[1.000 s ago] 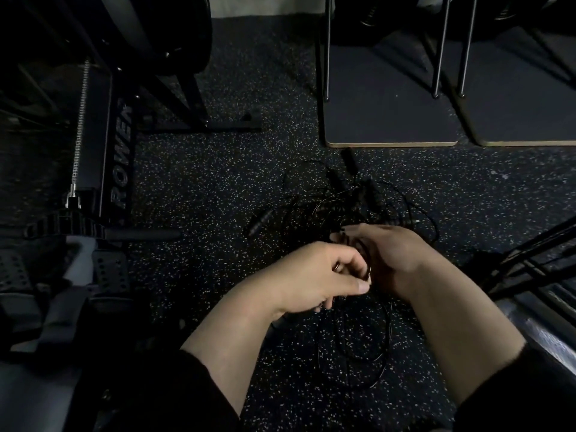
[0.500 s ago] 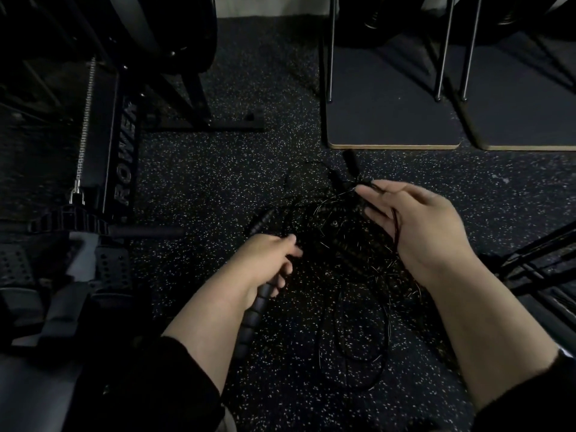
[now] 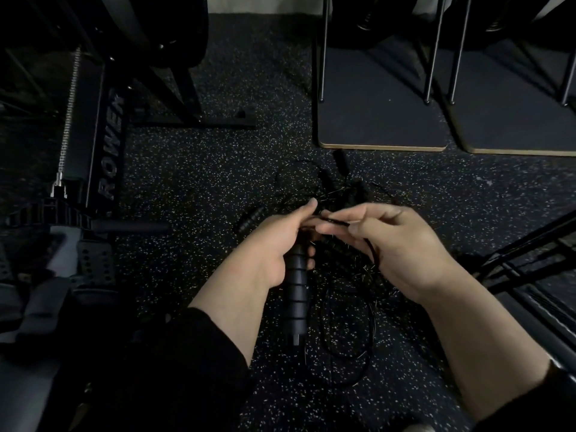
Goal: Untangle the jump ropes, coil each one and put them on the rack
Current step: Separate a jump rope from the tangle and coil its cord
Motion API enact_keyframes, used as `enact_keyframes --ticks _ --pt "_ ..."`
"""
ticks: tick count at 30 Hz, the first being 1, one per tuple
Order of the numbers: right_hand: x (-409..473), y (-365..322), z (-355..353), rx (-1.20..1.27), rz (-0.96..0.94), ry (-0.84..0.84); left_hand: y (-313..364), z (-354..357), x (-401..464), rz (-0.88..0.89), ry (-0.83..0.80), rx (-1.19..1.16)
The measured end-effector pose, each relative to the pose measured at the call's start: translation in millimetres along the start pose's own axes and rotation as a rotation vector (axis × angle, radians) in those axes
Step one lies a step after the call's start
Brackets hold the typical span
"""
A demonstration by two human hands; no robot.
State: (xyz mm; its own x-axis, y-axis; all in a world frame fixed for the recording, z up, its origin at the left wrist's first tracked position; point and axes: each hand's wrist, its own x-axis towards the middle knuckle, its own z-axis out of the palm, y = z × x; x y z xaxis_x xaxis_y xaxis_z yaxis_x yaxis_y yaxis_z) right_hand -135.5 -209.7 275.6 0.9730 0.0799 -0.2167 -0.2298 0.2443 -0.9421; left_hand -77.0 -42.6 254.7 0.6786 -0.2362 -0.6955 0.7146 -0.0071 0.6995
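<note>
A tangle of thin black jump ropes (image 3: pixel 339 198) lies on the speckled rubber floor, with loops (image 3: pixel 346 335) trailing toward me. My left hand (image 3: pixel 277 241) grips a black ribbed rope handle (image 3: pixel 296 294), which points down toward me. My right hand (image 3: pixel 399 244) pinches a thin black cord (image 3: pixel 338 222) between thumb and fingers, right beside the left fingertips. Two other handles lie in the pile: one left of my hands (image 3: pixel 251 218), one at the far edge (image 3: pixel 341 162).
A rowing machine (image 3: pixel 106 145) with footrests (image 3: pixel 90 263) fills the left side. Two dark mats (image 3: pixel 383 126) with thin metal legs (image 3: pixel 324 48) standing on them lie beyond the pile. Black metal bars (image 3: pixel 530 244) cross the floor at the right.
My left hand lifted the ribbed handle and closed in toward the right hand. My right hand came back from the pile and now pinches a cord next to the left fingers.
</note>
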Motion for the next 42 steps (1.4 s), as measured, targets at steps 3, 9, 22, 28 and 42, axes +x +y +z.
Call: enact_keyframes --ticks 3,9,22,28,42 --pt "-4.2 0.3 -4.2 -0.044 0.059 -0.059 0.2 4.5 2.3 0.02 0.018 -0.051" --pt "-4.3 5.2 -8.9 -0.223 0.256 -0.119 7.6 5.3 -4.5 0.184 0.062 0.073" --pt "30.7 16.5 -9.5 0.399 0.405 0.294 -9.0 7.6 -41.8 0.302 -0.479 0.739" --pt "37.2 27.9 -24.4 0.127 0.501 0.513 -9.7 -6.8 -43.6 0.175 -0.589 0.858" --pt "24.6 20.8 -15.1 -0.162 0.037 0.38 -6.1 -15.7 -13.1 0.081 0.034 0.184"
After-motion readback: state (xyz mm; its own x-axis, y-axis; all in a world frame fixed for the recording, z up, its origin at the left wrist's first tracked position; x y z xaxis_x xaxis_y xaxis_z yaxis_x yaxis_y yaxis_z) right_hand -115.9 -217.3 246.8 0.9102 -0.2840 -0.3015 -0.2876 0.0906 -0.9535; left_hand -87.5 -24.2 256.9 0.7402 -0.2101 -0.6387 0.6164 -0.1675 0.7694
